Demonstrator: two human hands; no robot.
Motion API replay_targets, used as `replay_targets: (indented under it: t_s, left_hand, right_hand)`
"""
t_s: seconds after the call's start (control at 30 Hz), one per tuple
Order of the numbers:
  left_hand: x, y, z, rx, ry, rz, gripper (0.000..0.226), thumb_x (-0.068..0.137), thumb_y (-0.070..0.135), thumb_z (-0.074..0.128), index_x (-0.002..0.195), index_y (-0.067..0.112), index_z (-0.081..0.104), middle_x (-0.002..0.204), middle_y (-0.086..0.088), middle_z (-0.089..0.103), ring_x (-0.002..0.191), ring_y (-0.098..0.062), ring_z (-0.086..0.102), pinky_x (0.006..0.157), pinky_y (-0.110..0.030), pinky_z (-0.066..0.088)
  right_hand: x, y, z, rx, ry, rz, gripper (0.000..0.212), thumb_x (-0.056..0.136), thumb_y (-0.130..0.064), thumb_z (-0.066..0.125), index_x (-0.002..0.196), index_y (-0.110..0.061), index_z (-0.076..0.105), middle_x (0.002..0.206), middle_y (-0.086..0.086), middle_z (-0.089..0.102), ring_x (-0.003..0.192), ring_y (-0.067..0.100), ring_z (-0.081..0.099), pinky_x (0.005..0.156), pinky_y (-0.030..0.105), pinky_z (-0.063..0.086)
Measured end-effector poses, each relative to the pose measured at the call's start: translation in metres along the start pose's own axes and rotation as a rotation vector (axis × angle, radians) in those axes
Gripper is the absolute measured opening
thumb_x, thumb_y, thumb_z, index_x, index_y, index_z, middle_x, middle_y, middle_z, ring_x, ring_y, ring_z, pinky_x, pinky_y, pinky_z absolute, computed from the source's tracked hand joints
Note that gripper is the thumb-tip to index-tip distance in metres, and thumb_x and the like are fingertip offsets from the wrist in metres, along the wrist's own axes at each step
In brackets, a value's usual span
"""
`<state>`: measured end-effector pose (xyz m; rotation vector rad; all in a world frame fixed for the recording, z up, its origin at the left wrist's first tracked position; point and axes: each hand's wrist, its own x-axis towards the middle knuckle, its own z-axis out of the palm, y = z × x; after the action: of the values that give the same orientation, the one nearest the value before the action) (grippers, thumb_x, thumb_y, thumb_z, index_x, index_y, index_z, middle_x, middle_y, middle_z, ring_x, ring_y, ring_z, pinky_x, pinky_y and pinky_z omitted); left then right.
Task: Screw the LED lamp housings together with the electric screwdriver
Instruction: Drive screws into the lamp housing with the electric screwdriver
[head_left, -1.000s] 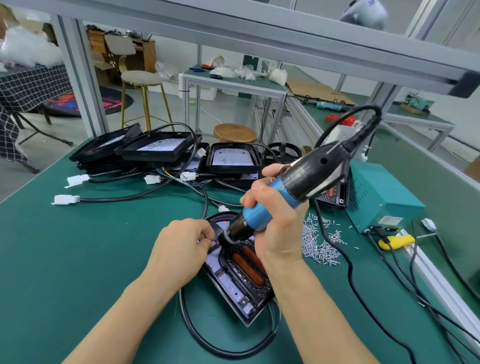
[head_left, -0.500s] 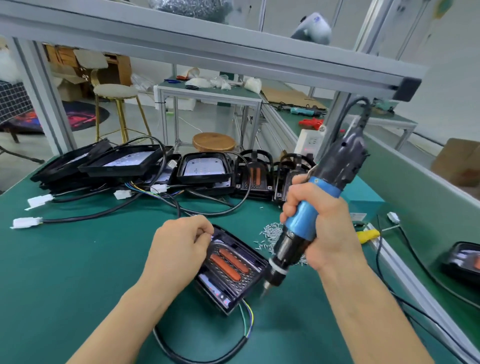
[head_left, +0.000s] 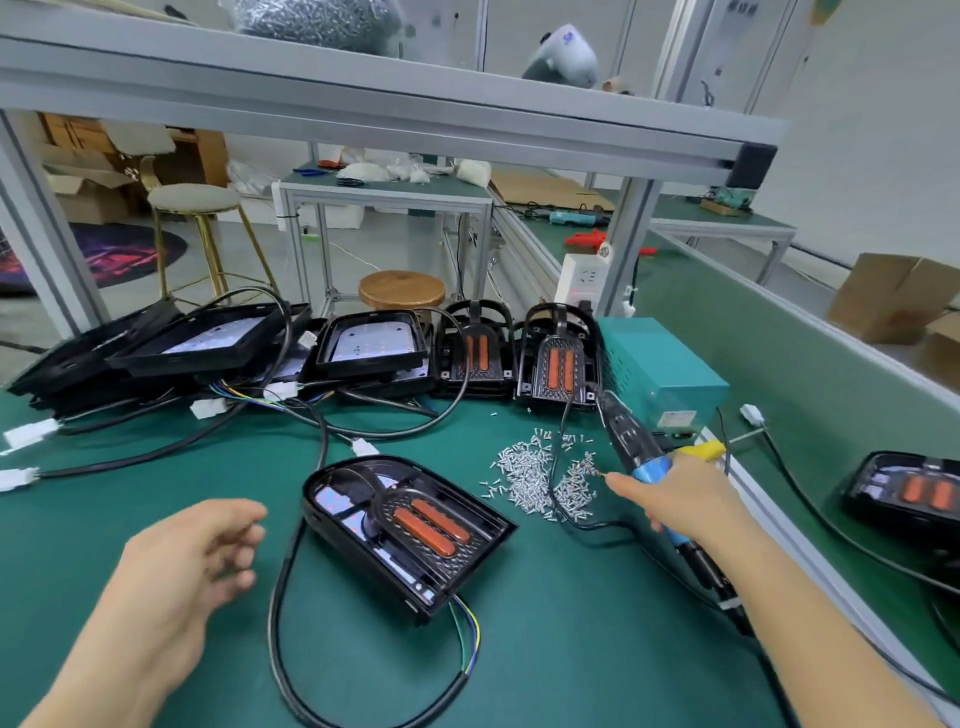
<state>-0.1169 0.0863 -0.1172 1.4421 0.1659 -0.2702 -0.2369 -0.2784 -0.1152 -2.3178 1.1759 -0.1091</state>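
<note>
Left hand (head_left: 200, 553) hovers off the mat, fingers loose, holding nothing, just left of the housing (head_left: 408, 530). Right hand (head_left: 680, 499) grips the screwdriver (head_left: 631, 449), forefinger reaching to the screws (head_left: 540, 475). Housing lies flat on the mat (head_left: 571, 649), between both hands.

You have a single view, worn on your head, looking forward and down over the green desk (head_left: 156, 519) from close range. Its wide angle bends the shelf frame (head_left: 363, 104) overhead and takes in the far room and the right-hand partition (head_left: 779, 374).
</note>
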Motion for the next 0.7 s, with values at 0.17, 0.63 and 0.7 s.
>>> replay_targets:
  t_s: [0.17, 0.63, 0.7]
  left_hand:
    - [0.004, -0.005, -0.003, -0.003, -0.06, -0.14, 0.015, 0.089, 0.005, 0.046, 0.076, 0.008, 0.053, 0.062, -0.006, 0.048, 0.032, -0.007, 0.042, 0.034, -0.011, 0.036]
    - [-0.006, -0.022, 0.042, 0.267, -0.122, -0.05, 0.039, 0.082, 0.042, 0.066, 0.09, 0.004, 0.063, 0.072, -0.01, 0.057, 0.057, -0.019, 0.045, 0.053, -0.029, 0.041]
    - [-0.007, -0.026, 0.047, 0.19, -0.134, -0.054, 0.029, 0.083, 0.031, 0.069, 0.096, 0.005, 0.065, 0.085, -0.013, 0.068, 0.068, -0.024, 0.053, 0.064, -0.032, 0.046]
  right_hand:
    - [0.01, 0.008, 0.012, -0.29, 0.074, 0.016, 0.054, 0.083, -0.067, 0.056, 0.087, -0.015, 0.044, 0.075, 0.001, 0.054, 0.079, 0.025, 0.06, 0.063, 0.03, 0.045]
    - [0.011, 0.004, 0.014, -0.698, 0.206, 0.009, 0.066, 0.082, -0.076, 0.047, 0.114, -0.019, 0.058, 0.124, 0.008, 0.054, 0.115, 0.026, 0.052, 0.082, 0.031, 0.045]
    - [0.01, 0.003, 0.012, -0.648, 0.164, 0.028, 0.065, 0.083, -0.075, 0.048, 0.116, -0.019, 0.056, 0.122, 0.006, 0.055, 0.115, 0.026, 0.052, 0.078, 0.03, 0.045]
